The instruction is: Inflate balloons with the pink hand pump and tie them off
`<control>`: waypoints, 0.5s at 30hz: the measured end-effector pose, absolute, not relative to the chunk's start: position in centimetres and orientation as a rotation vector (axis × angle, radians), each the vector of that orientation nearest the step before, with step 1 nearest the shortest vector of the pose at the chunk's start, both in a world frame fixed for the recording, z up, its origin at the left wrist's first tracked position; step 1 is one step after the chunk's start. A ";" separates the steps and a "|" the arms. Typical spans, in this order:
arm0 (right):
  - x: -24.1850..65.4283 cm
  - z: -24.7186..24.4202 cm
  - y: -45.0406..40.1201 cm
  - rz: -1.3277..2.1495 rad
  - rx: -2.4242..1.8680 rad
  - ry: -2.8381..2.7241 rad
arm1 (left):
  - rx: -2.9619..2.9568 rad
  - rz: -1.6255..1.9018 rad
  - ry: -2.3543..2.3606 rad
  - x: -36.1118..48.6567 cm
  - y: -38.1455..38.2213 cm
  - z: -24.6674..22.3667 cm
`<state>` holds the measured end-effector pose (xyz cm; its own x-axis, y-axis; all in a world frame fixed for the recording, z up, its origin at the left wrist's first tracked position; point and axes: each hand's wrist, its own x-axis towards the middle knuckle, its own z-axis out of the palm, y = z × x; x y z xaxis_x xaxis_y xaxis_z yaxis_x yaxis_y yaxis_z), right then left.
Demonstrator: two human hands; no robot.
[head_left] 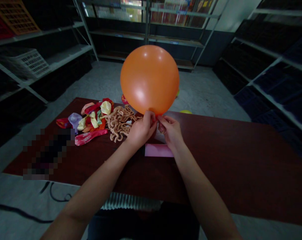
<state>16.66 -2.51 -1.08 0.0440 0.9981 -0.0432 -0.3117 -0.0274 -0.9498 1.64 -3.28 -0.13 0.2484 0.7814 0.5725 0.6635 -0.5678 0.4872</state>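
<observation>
A large inflated orange balloon (150, 78) stands above the far edge of the table, its neck pointing down toward me. My left hand (144, 126) is closed around the neck, just under the balloon's body. Beside it, my right hand (171, 129) pinches at the neck's end with thumb and fingertips; the fingers hide most of the neck. Beneath my right wrist lies a pink rectangular piece (158, 150), partly covered. To the left of my left hand is a heap of tan twisted cords (118, 123). Several limp, colourful balloons (94, 116) lie next to the cords.
The dark reddish-brown table (230, 160) spans the view. A dark, pixelated object (53, 150) lies at its left. Yellow round shapes (185, 112) show beyond the far edge. Metal shelves (146, 36) with crates line the room; a black cable (18, 210) runs across the floor.
</observation>
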 end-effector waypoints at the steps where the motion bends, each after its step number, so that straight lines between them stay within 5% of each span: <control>1: 16.6 -1.0 -2.6 1.312 -1.027 -0.906 | 2.420 1.173 1.480 1.6 -3.4 0.0; 15: 16.3 -2.2 -2.4 1.158 -1.207 -0.982 | 2.639 1.072 1.590 2.3 -4.0 -0.6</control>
<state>16.26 -2.44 -2.21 0.1663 0.9855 -0.0331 -0.1278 -0.0117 -0.9917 2.33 -4.01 -0.63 0.3115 0.7460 0.5886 0.8253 -0.5195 0.2216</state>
